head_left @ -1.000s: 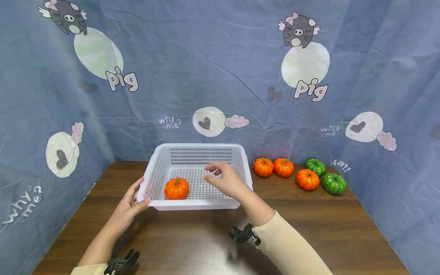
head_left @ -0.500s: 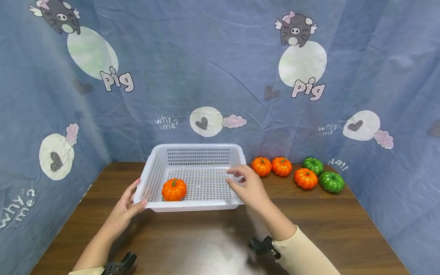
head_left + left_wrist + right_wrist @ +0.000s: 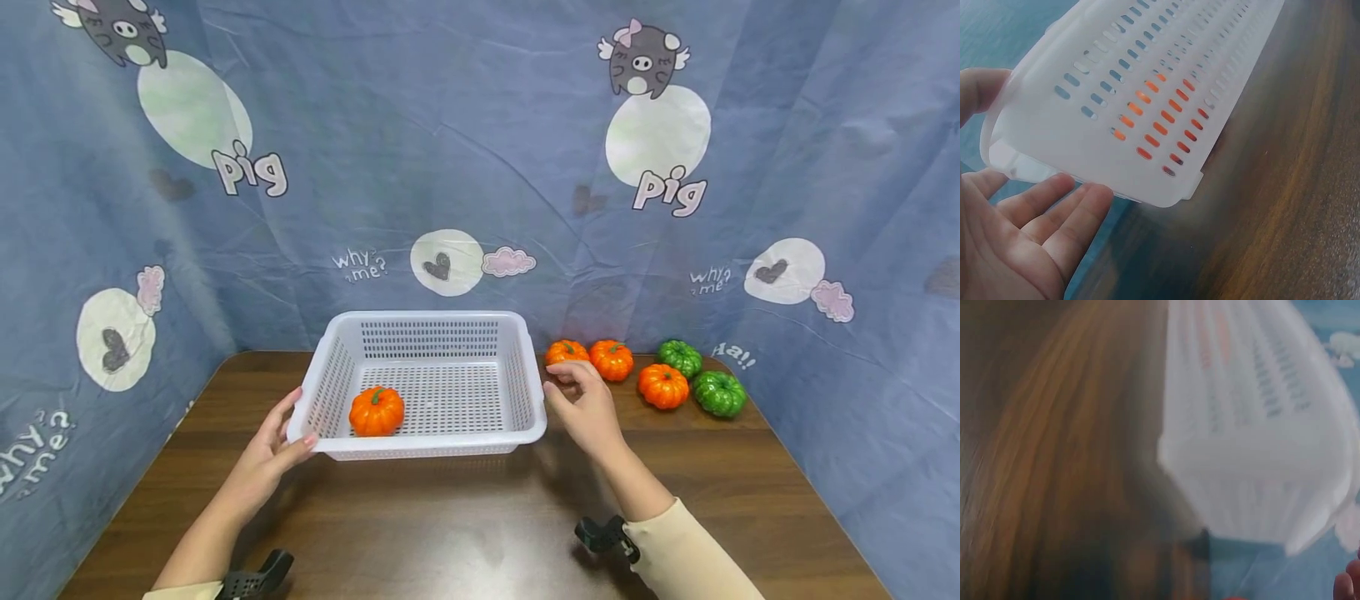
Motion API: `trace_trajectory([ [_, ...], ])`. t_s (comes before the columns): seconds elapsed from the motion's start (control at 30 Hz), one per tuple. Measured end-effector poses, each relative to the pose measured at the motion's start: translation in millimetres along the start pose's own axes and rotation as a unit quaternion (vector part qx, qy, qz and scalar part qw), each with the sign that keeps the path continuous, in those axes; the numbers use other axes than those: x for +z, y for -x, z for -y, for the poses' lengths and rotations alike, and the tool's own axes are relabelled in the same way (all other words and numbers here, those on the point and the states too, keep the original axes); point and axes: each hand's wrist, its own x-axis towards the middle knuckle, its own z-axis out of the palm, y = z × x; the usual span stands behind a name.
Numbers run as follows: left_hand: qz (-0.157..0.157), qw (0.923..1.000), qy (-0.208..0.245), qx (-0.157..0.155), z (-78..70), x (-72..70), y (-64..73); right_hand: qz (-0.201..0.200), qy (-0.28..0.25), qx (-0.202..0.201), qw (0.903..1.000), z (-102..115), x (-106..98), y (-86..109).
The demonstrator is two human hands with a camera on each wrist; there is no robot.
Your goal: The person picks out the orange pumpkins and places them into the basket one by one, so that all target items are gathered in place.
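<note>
My left hand (image 3: 264,454) holds the front left corner of a white plastic basket (image 3: 427,444), its thumb over the rim. In the left wrist view the fingers (image 3: 1079,212) lie against the basket's perforated side (image 3: 1041,137). One small orange pumpkin (image 3: 377,412) sits inside, toward the front left. My right hand (image 3: 588,408) hovers just past the basket's right rim with fingers loosely bent and nothing held. It partly covers an orange pumpkin (image 3: 564,352) behind it. Only fingertips (image 3: 1344,586) of that hand show in the right wrist view, which is blurred.
Right of the basket, on the brown wooden table (image 3: 450,517), stand another orange pumpkin (image 3: 611,361), a third orange one (image 3: 663,387) and two green pumpkins (image 3: 679,359). A blue printed curtain (image 3: 465,150) encloses the table's back and sides.
My right hand has moved right, from above the inside of the basket to beyond its right rim, beside the orange pumpkins. The left hand keeps its hold on the corner.
</note>
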Motion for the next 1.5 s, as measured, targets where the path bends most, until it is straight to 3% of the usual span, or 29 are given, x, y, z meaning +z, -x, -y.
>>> trace_trajectory([
  [0.4, 0.001, 0.9999, 0.005, 0.008, 0.4, 0.6, -1.5, -0.050, 0.056, 0.065, 0.9950, -49, -10, -15.1],
  [0.83, -0.003, 1.0000, 0.002, -0.001, -1.2, -0.9, 0.3, -0.048, 0.096, 0.145, 0.9836, -85, -3, -37.5],
  [1.2, 0.000, 1.0000, 0.003, 0.004, 1.6, 0.9, -0.6, -0.035, 0.119, 0.165, 0.9785, -101, 2, -44.4],
  [1.5, -0.002, 1.0000, 0.003, 0.001, 2.8, 0.1, -0.1, -0.032, 0.142, 0.180, 0.9728, -101, 10, -48.6],
])
